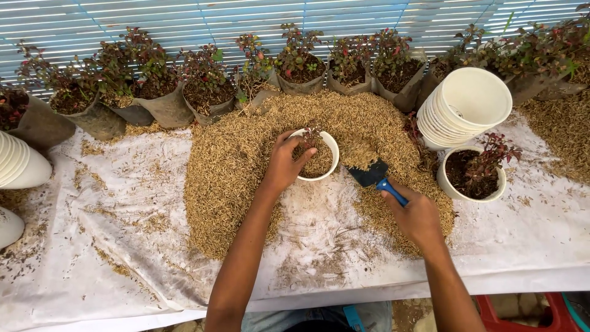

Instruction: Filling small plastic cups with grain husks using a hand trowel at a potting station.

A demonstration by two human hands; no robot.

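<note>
Left hand (284,165) gripping the rim of a small white pot (318,155), fingers curled over its near-left edge, steadying a red-leaved seedling (311,136) inside. Pot sitting in the middle of a broad heap of rice husk (233,154) spread over a white sheet (92,246) covering the worktop, already partly filled with husk. Right hand (416,215) closing around the blue handle of a trowel (375,175), blade heaped with husk and hovering just beside the pot's right rim. To the right, a second white pot holding dark soil and a seedling (472,173) standing near a tilted stack of empty white pots (467,104). Along the far edge, a row of grey grow bags with red-leaved plants (203,92) lining up against a slatted screen. More white pots (18,163) showing at the left edge.
</note>
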